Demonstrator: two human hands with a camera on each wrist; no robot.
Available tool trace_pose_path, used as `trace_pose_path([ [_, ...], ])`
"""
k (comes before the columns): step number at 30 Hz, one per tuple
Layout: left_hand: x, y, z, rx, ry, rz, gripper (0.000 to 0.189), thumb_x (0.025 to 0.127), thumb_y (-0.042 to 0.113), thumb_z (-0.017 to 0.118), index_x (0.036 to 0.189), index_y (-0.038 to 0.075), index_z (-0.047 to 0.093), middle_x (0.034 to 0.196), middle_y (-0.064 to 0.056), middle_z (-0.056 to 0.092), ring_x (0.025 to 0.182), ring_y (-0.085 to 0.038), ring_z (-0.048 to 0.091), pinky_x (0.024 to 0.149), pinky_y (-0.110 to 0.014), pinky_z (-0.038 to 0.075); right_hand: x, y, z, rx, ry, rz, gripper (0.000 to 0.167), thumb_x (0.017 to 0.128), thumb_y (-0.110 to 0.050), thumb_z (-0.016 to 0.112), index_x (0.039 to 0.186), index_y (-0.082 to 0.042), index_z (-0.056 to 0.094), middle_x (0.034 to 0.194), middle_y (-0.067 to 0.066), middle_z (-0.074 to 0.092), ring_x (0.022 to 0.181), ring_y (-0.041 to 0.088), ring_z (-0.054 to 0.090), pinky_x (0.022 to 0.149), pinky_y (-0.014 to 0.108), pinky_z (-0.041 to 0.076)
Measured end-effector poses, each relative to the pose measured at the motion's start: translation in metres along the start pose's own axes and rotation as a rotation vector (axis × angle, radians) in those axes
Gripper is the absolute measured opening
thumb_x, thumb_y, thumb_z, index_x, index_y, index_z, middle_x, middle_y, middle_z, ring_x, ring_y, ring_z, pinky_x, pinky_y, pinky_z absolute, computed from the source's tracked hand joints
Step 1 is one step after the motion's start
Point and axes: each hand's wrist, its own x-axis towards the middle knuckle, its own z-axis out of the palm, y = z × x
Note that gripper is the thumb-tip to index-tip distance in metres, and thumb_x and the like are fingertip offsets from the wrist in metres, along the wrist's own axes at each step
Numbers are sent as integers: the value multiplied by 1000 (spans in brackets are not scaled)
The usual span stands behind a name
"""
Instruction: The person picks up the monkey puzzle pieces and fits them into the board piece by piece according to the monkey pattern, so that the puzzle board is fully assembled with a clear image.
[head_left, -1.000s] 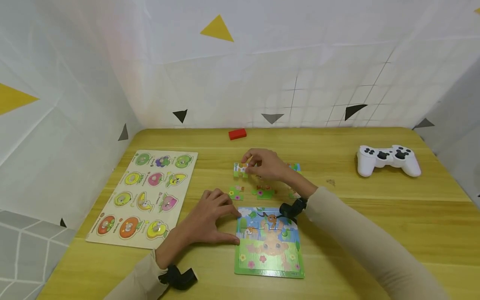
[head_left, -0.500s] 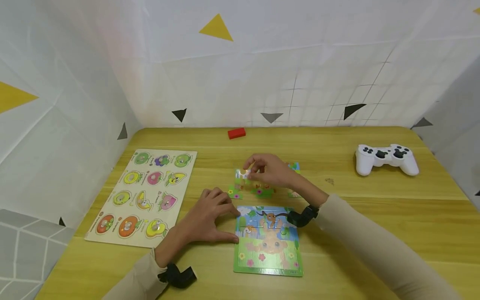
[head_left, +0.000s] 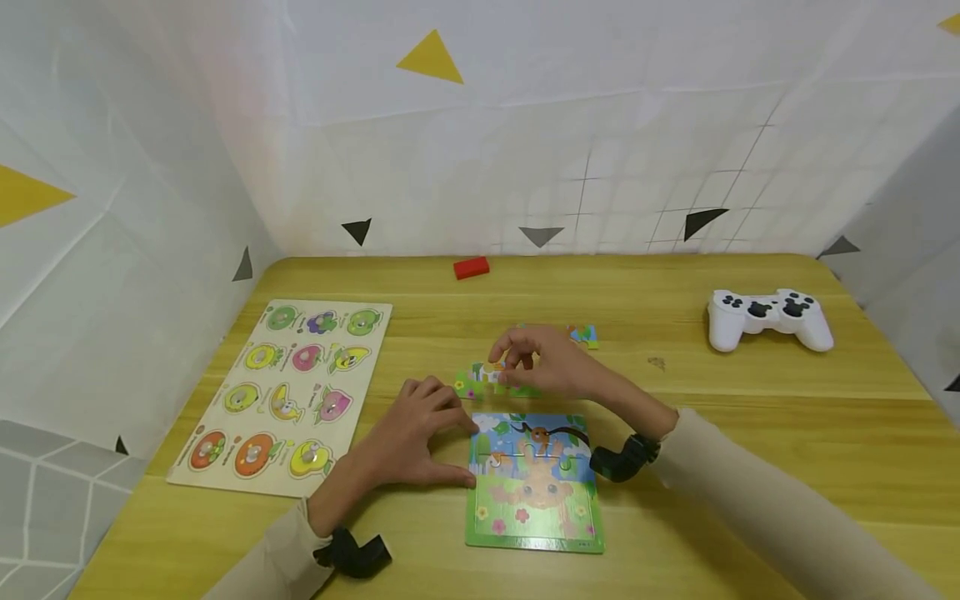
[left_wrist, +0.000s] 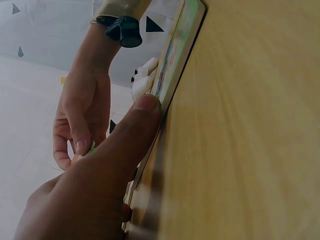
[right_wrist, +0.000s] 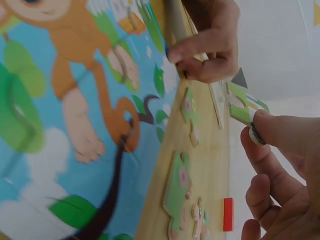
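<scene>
My right hand [head_left: 551,362] pinches a jigsaw piece [right_wrist: 240,105] between thumb and fingertips, above loose pieces on the table. Green, white and orange print shows on it. The picture puzzle board [head_left: 534,500] lies flat in front, with a monkey, flowers and a green rim. Along that board's left edge rests my left hand [head_left: 416,433], thumb and fingers spread apart; its thumb presses the edge in the left wrist view. Loose flowered pieces [right_wrist: 177,182] lie beyond the board, partly hidden behind my right hand in the head view. Another piece [head_left: 582,336] shows farther back.
At left lies a wooden fruit peg board [head_left: 303,377] with several knobbed fruits. A red block [head_left: 471,267] sits near the table's back edge, and a white game controller [head_left: 771,312] is at the right. Patterned white cloth walls surround the table.
The right hand has drawn the jigsaw piece from the back toward the puzzle board, passing over the loose pieces. The left hand has stayed at the board's edge.
</scene>
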Motion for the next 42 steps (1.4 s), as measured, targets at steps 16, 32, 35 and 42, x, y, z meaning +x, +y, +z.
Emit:
trace_pose_path([
  [16, 3, -1, -1, 5, 7, 1, 57, 73, 79, 72, 109, 35, 72, 109, 13, 60, 108, -11, 48, 91, -39, 35, -30, -5, 5, 43, -91, -9, 20, 93, -15, 75, 112, -9, 68, 84, 0, 71, 64, 13, 57, 66, 29, 51],
  [32, 2, -1, -3, 2, 10, 7, 57, 74, 79, 71, 108, 34, 72, 110, 12, 60, 108, -11, 48, 91, -39, 34, -46, -10, 21, 213, -155, 82, 19, 94, -11, 73, 112, -8, 67, 84, 7, 69, 60, 35, 65, 51, 40, 57],
  [35, 2, -1, -3, -1, 4, 3, 57, 74, 79, 71, 108, 34, 72, 110, 12, 60, 108, -11, 48, 91, -39, 34, -47, -9, 25, 207, -157, 64, 18, 94, -11, 73, 110, -7, 67, 82, 6, 68, 57, 34, 62, 50, 37, 56],
  [42, 1, 1, -1, -6, 3, 2, 56, 74, 79, 71, 108, 35, 72, 110, 13, 60, 108, -10, 48, 92, -39, 34, -51, -10, 32, 223, -201, 49, 16, 95, -11, 72, 109, -7, 66, 79, 17, 69, 50, 30, 61, 47, 38, 55],
])
